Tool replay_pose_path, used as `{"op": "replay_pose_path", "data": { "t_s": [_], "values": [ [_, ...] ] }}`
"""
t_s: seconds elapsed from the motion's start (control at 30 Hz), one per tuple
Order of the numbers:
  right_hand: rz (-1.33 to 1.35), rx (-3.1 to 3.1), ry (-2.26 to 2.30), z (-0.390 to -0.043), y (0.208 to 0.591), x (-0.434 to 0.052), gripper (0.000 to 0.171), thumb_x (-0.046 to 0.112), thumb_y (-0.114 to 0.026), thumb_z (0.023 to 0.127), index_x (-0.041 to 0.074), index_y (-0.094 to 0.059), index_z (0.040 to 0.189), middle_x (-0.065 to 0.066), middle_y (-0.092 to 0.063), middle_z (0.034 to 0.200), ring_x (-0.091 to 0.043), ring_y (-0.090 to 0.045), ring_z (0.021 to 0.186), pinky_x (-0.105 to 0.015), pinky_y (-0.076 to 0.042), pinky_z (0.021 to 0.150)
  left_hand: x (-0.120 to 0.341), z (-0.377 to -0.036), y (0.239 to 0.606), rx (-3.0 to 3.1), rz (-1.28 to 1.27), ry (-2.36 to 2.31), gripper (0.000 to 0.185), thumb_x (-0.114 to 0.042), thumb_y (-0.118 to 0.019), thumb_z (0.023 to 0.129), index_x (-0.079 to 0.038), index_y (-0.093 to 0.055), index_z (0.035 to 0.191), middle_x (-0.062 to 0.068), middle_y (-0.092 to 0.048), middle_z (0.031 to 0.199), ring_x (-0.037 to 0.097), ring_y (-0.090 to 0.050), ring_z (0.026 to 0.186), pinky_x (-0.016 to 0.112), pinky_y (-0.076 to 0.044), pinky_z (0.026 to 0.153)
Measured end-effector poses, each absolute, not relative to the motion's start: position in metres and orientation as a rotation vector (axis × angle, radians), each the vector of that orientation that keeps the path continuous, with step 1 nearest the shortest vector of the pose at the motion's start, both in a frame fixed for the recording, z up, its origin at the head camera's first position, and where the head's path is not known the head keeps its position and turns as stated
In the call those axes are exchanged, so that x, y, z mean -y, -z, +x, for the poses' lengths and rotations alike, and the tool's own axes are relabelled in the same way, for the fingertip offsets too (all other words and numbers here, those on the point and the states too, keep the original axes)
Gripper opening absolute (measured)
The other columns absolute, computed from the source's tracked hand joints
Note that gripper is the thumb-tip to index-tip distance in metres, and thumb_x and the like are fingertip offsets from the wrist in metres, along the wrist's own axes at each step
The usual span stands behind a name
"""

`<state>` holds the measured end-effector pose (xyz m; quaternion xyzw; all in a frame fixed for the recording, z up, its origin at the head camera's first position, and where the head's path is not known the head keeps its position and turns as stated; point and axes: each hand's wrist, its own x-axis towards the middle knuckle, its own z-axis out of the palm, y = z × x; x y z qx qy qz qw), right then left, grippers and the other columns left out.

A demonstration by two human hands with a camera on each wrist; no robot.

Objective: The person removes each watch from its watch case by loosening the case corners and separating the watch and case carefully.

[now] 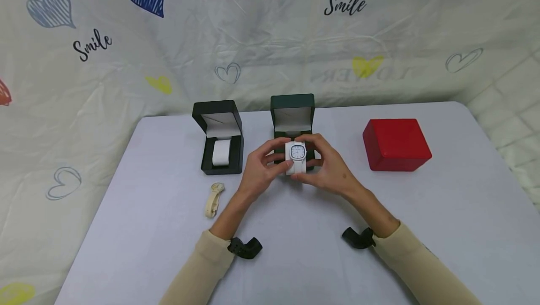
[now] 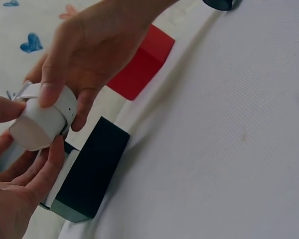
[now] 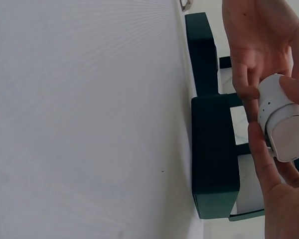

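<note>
Both hands pinch the white watch on its cushion, the left hand at 9 o'clock and the right hand at 3 o'clock. It hangs just at 6 o'clock of the open green box, strap axis running 12 to 6, dial up.

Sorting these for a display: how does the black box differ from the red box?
The black box stands open, lid upright, showing a pale lining and a white cushion; the red box is shut. The black box sits left of the hands, beside a beige watch; the red box sits to their right, alone. Both rest on the grey table, touched by neither hand.
</note>
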<state>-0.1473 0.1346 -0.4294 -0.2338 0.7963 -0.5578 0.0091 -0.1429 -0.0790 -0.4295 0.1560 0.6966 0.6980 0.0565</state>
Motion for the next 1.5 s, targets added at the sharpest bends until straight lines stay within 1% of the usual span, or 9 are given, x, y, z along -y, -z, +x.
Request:
{"op": "replay_pose_path", "data": {
  "t_s": [0.2, 0.37, 0.67, 0.77, 1.0, 1.17, 1.37, 1.5],
  "values": [
    [-0.749, -2.482, 1.735, -0.1458, 0.4263, -0.1342, 0.082, 0.004, -0.091, 0.076, 0.015, -0.049, 0.145, -0.004, -0.055, 0.14, -0.023, -0.057, 0.122, -0.025, -0.062, 0.089, 0.0805, -0.1432, 0.4267, -2.083, 0.473, -2.129, 0.052, -0.003, -0.074, 0.092, -0.011, -0.063, 0.142, 0.013, -0.063, 0.135, 0.027, -0.071, 0.114, 0.023, -0.06, 0.081],
    [-0.753, -2.468, 1.735, -0.1445, 0.4241, -0.134, 0.08, 0.004, -0.089, 0.077, 0.014, -0.048, 0.146, -0.006, -0.054, 0.141, -0.025, -0.057, 0.123, -0.023, -0.061, 0.09, 0.0816, -0.1428, 0.4271, -2.073, 0.459, -2.124, 0.053, -0.002, -0.073, 0.092, -0.009, -0.062, 0.143, 0.014, -0.062, 0.141, 0.028, -0.071, 0.116, 0.023, -0.06, 0.081],
    [-0.789, -2.446, 1.72, -0.145, 0.4231, -0.1354, 0.081, 0.001, -0.087, 0.079, 0.014, -0.048, 0.149, -0.007, -0.054, 0.141, -0.021, -0.055, 0.123, -0.023, -0.061, 0.091, 0.0837, -0.1432, 0.4263, -2.099, 0.433, -2.088, 0.054, -0.003, -0.073, 0.093, -0.008, -0.061, 0.145, 0.01, -0.06, 0.15, 0.031, -0.069, 0.12, 0.023, -0.061, 0.085],
    [-0.798, -2.45, 1.711, -0.1454, 0.4229, -0.1362, 0.081, 0.001, -0.087, 0.079, 0.014, -0.048, 0.148, -0.006, -0.054, 0.141, -0.02, -0.055, 0.123, -0.024, -0.062, 0.09, 0.084, -0.1438, 0.4265, -2.098, 0.429, -2.088, 0.054, -0.004, -0.073, 0.093, -0.009, -0.061, 0.145, 0.011, -0.06, 0.148, 0.031, -0.07, 0.119, 0.023, -0.061, 0.085],
    [-0.728, -2.444, 1.767, -0.145, 0.4246, -0.1381, 0.082, 0.001, -0.092, 0.075, 0.014, -0.05, 0.144, -0.003, -0.055, 0.141, -0.02, -0.057, 0.122, -0.033, -0.064, 0.089, 0.0846, -0.1447, 0.4282, -2.077, 0.43, -2.104, 0.052, -0.003, -0.074, 0.092, -0.01, -0.062, 0.142, 0.014, -0.06, 0.14, 0.031, -0.072, 0.116, 0.025, -0.062, 0.086],
    [-0.697, -2.442, 1.772, -0.145, 0.4244, -0.1385, 0.082, 0.002, -0.092, 0.075, 0.014, -0.05, 0.144, -0.003, -0.055, 0.142, -0.02, -0.056, 0.124, -0.031, -0.064, 0.09, 0.0852, -0.1449, 0.4286, -2.074, 0.43, -2.105, 0.054, -0.003, -0.075, 0.091, -0.011, -0.062, 0.143, 0.014, -0.06, 0.141, 0.031, -0.073, 0.115, 0.026, -0.062, 0.086],
    [-0.689, -2.438, 1.794, -0.1437, 0.4266, -0.1387, 0.082, 0.002, -0.092, 0.075, 0.014, -0.05, 0.144, -0.004, -0.055, 0.14, -0.022, -0.057, 0.122, -0.026, -0.063, 0.089, 0.0842, -0.1437, 0.4287, -2.101, 0.427, -2.089, 0.054, -0.004, -0.075, 0.092, -0.013, -0.062, 0.143, 0.012, -0.059, 0.142, 0.029, -0.073, 0.114, 0.025, -0.062, 0.086],
    [-0.708, -2.453, 1.795, -0.1433, 0.4282, -0.1391, 0.081, 0.0, -0.091, 0.075, 0.012, -0.049, 0.144, -0.006, -0.054, 0.141, -0.024, -0.056, 0.122, -0.023, -0.062, 0.088, 0.083, -0.1437, 0.4282, -2.102, 0.433, -2.086, 0.054, -0.005, -0.076, 0.092, -0.013, -0.062, 0.143, 0.011, -0.06, 0.142, 0.03, -0.073, 0.114, 0.025, -0.062, 0.086]
  ]
}}
